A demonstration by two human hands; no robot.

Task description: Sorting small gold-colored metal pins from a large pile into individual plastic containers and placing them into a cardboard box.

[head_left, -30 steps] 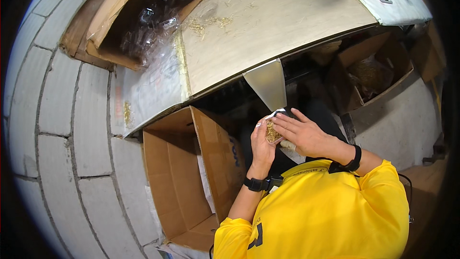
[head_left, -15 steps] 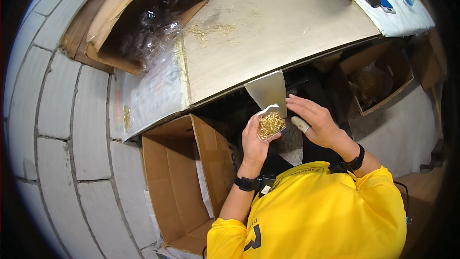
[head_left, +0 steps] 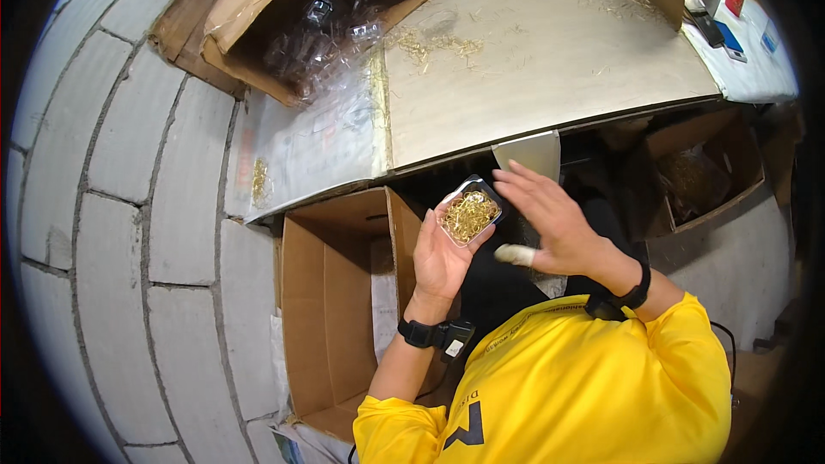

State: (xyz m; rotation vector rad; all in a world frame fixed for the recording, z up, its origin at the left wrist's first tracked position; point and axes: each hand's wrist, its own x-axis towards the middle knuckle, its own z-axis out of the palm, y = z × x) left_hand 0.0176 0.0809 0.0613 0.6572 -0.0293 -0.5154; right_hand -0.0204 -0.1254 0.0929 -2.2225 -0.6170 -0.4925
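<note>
The left hand (head_left: 440,259) cups a clear plastic box (head_left: 494,199) of gold-coloured pins (head_left: 469,218), below the tabletop's (head_left: 559,60) near edge. The right hand (head_left: 557,225), fingers spread and empty, hovers just beside it, partly hiding a pale flap (head_left: 526,153) at that edge. An open carton (head_left: 322,335) stands below the near left corner; another carton (head_left: 245,21) sits toward the far left.

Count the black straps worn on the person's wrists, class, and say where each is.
2. One black strap is on the wrist of the left hand; a second black strap is on the wrist of the right hand. Both show plainly.
</note>
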